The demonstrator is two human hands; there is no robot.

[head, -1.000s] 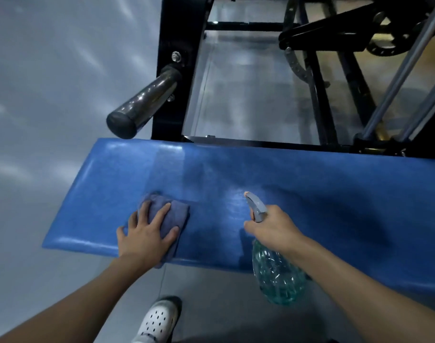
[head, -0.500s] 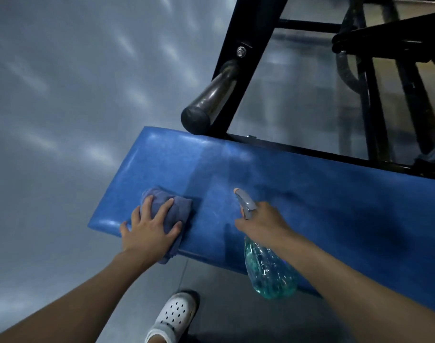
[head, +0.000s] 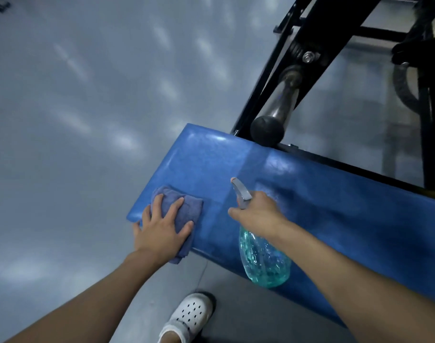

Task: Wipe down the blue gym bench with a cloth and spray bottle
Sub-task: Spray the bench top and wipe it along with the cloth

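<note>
Bench (head: pixel 323 206), blue: long padded slab with rounded corners and a fine pebbled vinyl skin, running from the middle of the view down toward the right edge. Glossy highlights sit along its far rim, and a faint seam crosses the pad just left of the spray nozzle.

Cloth (head: pixel 184 206), blue-grey: soft, napped fabric folded into a thick wad, lying on the bench's left end; its lower fold hangs over the near edge of the pad.

Left hand (head: pixel 162 231): flat on the cloth, fingers spread wide and pressing it against the vinyl, little finger off the fabric at the pad's corner.

Spray bottle (head: pixel 263 261): clear teal-tinted plastic body, bulbous and dimpled, with a grey trigger head whose nozzle tip is pale red. It hangs over the near side of the bench, nozzle aimed over the pad.

Right hand (head: pixel 258 211): wrapped around the bottle's neck, index finger stretched forward beside the trigger. Bare forearm behind it.

Frame (head: pixel 280 78), black: painted square steel tube rising behind the bench, carrying a bolt and nut.

Peg (head: pixel 278 105): smooth dark metal cylinder with a rounded black end cap, projecting from the frame over the bench's far edge.

Floor (head: pixel 75 120): grey, smooth, streaked with soft light reflections.

Clog (head: pixel 189 315), white: perforated moulded shoe on the floor below the bench.
</note>
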